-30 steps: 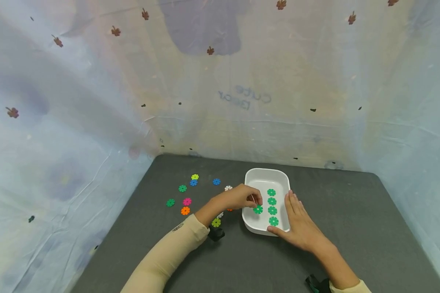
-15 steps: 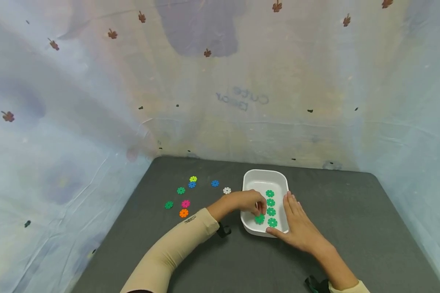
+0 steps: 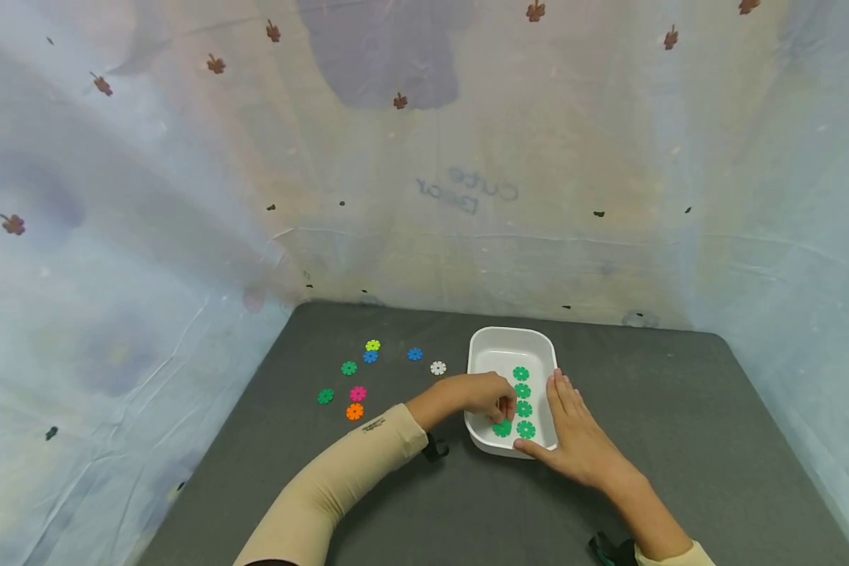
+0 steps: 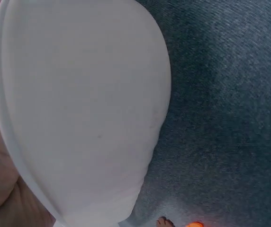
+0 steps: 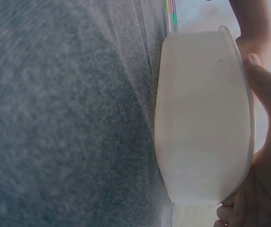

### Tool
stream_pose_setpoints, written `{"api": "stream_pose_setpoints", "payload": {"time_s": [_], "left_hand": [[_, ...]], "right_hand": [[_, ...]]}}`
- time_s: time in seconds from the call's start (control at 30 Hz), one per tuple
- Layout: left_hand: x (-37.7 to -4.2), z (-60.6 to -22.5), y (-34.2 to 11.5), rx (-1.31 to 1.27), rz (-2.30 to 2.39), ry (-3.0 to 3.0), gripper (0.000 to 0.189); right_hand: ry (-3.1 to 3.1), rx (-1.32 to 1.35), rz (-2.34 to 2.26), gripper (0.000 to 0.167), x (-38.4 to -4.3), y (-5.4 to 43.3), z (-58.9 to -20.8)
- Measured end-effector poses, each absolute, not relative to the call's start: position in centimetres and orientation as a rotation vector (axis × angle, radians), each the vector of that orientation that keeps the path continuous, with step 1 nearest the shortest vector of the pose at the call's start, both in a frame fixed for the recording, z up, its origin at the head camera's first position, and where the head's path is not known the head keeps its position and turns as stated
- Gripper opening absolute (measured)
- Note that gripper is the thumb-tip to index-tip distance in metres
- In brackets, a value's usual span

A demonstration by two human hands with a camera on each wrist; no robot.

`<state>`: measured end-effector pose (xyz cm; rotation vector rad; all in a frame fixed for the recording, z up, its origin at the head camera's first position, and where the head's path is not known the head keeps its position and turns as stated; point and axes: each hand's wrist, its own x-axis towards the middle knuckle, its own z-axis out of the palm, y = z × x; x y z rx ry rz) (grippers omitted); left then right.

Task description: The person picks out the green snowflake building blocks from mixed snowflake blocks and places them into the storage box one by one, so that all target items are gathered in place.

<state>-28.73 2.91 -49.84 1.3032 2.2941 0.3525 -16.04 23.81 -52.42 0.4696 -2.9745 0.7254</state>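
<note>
In the head view a white plastic tray (image 3: 478, 440) stands on the dark table. Inside it, several green flower-shaped discs (image 3: 523, 409) form a column along the right half. My left hand (image 3: 486, 395) reaches over the tray's left rim with curled fingers. Its fingertips pinch another green flower-shaped disc (image 3: 502, 428), low beside the column's nearest disc. Fingers straight, my right hand (image 3: 583, 440) rests along the right rim, its thumb at the near corner. Both wrist views are mostly filled by the tray's outer wall (image 4: 83, 113), which hides the discs.
Left of the tray, loose flower-shaped discs lie on the table (image 3: 608, 377): a white disc (image 3: 438, 368), a pink disc (image 3: 358, 394), an orange disc (image 3: 354, 412), and blue, green and yellow ones. A patterned sheet (image 3: 410, 259) hangs behind and at the sides.
My left hand has brought its green disc nearer to me inside the tray and slightly right, then barely moved in the last half second. The right hand has stayed on the rim.
</note>
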Motion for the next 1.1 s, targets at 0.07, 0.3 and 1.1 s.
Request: {"api": "stream_pose_setpoints", "payload": {"time_s": [0.07,0.3,1.1], "left_hand": [[-28.7,-50.0,2.9,1.306,0.346,2.313,0.007],[-28.6,-50.1,2.1,1.333,0.348,2.444,0.010],[-27.2,-47.4,-12.2,0.979,0.819,2.503,0.022]], "right_hand": [[-2.966,0.475,0.724,0.127,-16.0,23.8,-52.4],[-2.953,0.476,0.702,0.127,-16.0,23.6,-52.3],[-2.966,0.442,0.710,0.130,-15.8,23.6,-52.4]]}}
